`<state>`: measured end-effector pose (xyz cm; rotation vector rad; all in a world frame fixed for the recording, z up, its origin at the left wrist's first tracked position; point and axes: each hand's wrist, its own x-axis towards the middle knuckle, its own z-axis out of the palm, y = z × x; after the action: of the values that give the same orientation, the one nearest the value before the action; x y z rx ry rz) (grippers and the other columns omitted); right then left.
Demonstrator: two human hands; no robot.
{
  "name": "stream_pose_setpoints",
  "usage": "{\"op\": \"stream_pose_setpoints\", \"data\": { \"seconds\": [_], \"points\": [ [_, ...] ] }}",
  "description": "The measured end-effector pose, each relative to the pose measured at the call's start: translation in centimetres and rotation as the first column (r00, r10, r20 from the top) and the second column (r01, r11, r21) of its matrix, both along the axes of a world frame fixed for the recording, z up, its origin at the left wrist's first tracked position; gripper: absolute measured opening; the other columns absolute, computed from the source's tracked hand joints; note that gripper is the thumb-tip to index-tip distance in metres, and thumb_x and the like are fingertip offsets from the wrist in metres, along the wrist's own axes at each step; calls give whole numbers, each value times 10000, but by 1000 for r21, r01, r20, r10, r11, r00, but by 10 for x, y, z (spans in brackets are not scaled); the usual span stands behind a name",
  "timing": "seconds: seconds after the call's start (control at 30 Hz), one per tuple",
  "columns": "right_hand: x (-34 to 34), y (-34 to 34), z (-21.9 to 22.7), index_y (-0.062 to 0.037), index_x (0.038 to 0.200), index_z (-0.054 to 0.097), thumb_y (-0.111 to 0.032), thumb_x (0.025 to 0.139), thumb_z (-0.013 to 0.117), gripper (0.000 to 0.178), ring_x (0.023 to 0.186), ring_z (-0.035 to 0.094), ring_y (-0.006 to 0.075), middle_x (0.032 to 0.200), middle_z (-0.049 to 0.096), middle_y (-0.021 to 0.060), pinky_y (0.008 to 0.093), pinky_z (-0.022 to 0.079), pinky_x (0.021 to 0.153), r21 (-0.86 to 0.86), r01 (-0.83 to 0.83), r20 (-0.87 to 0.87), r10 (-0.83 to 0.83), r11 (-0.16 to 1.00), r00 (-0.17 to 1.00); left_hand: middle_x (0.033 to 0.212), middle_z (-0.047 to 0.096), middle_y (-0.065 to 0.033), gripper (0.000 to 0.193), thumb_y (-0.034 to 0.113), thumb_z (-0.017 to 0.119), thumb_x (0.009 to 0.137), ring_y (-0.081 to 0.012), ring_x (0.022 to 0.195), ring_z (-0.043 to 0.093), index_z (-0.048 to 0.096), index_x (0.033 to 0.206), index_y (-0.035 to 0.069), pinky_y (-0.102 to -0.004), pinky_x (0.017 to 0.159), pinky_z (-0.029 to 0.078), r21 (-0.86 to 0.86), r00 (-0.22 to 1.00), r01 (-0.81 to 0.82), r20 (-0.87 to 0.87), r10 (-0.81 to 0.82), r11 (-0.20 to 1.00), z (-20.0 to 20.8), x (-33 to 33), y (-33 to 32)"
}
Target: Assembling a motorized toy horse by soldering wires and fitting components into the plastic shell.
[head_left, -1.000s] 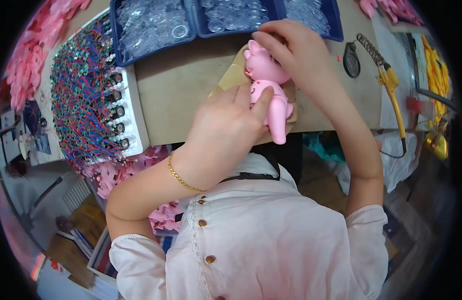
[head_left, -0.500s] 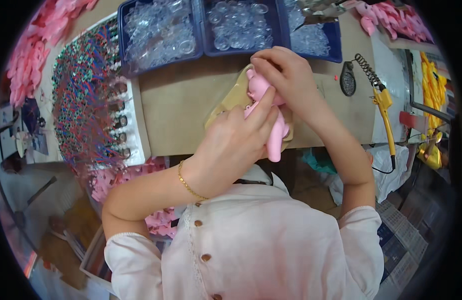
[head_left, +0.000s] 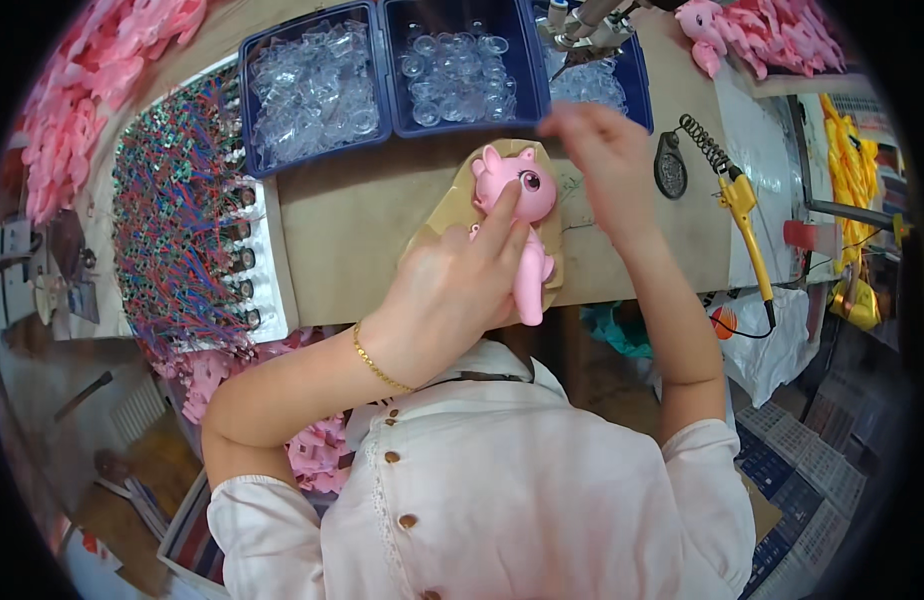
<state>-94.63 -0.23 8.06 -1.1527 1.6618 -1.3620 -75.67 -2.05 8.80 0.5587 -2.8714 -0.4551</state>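
The left hand [head_left: 452, 295] is gripping one pink toy pony [head_left: 522, 215], with the index finger lying along the side of the toy's head and the remaining fingers wrapping the body. The pony is sitting over a tan cardboard pad [head_left: 437, 215] on the brown workbench [head_left: 352, 215], head pointing away from the person, legs hanging toward the near edge. One large eye is showing on the head.

The right hand [head_left: 602, 160] is hovering just beside the pony's head, apart from it, fingers loosely curled and blurred — whether anything is pinched between them cannot be told.

Behind the pad, three blue tray compartments [head_left: 382, 70] are holding clear plastic parts — too many to count. On the left, one white rack [head_left: 267, 260] is carrying a dense mass of red, blue and green wired parts [head_left: 172, 220]. To the right, one yellow-handled soldering iron [head_left: 744, 215] is lying on the bench beside its coiled-wire stand [head_left: 682, 160]. Heaps of pink toy parts [head_left: 92, 90] are lying at the far left and more pink ponies [head_left: 762, 25] at the far right; neither is countable.
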Motion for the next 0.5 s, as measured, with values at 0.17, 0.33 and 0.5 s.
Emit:
{"op": "stream_pose_setpoints", "data": {
  "seconds": [0.17,0.33,0.5],
  "points": [
    [6,-15,-9,-7,912,675,-261,798,619,285,718,615,193,784,653,119,278,471,678,309,-235,-215,308,922,927,1195,556,-148,325,271,613,710,-124,485,541,613,939,41,-273,404,452,-236,997,-62,-66,48,970,-15,-4,7],
    [1,-13,-14,-5,914,675,-281,793,636,304,752,617,189,828,650,120,282,472,679,306,-225,-271,311,925,911,1211,542,-136,396,329,640,702,-132,508,540,615,988,57,-272,496,499,-134,998,-19,-64,10,991,-17,-3,3],
    [3,-17,-6,26,914,660,-177,819,622,227,775,592,124,832,652,63,241,460,692,377,-226,-229,327,898,917,1219,532,-148,407,313,644,700,-138,539,545,610,1011,52,-276,520,501,-195,1000,-10,-20,6,981,-17,-4,2]
  ]
}}
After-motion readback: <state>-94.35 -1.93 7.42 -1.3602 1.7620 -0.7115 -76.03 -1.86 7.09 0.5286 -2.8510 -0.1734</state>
